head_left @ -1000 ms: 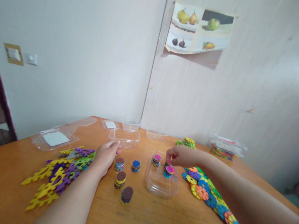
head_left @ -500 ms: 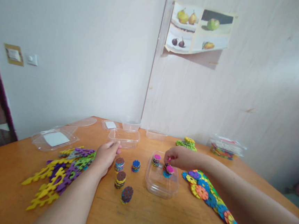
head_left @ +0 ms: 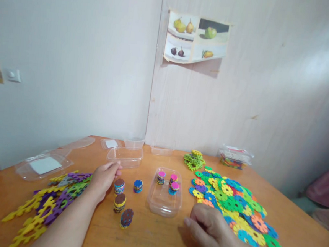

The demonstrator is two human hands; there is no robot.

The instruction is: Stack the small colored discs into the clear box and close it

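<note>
My left hand (head_left: 104, 176) rests on the wooden table (head_left: 154, 240), fingers loosely curled, holding nothing, just left of several small stacks of coloured discs (head_left: 120, 202). My right hand (head_left: 218, 237) lies palm down near the table's front edge, fingers relaxed and empty. It is in front of a clear plastic tub (head_left: 162, 202) holding three short disc stacks (head_left: 171, 181). A spread of flat coloured flower-shaped pieces (head_left: 232, 204) lies to the right of the tub, beside my right hand.
A heap of yellow, purple and green foam pieces (head_left: 51, 200) lies at the left. Clear lids and tubs (head_left: 44, 165) stand along the back, with an empty tub (head_left: 124, 156) behind my left hand. A green pile (head_left: 193, 160) and a filled box (head_left: 234, 159) sit near the wall.
My right hand has left the tub and drawn back to the table's front edge, uncovering the flower pieces. The view has swung to the right. My left hand has hardly moved.
</note>
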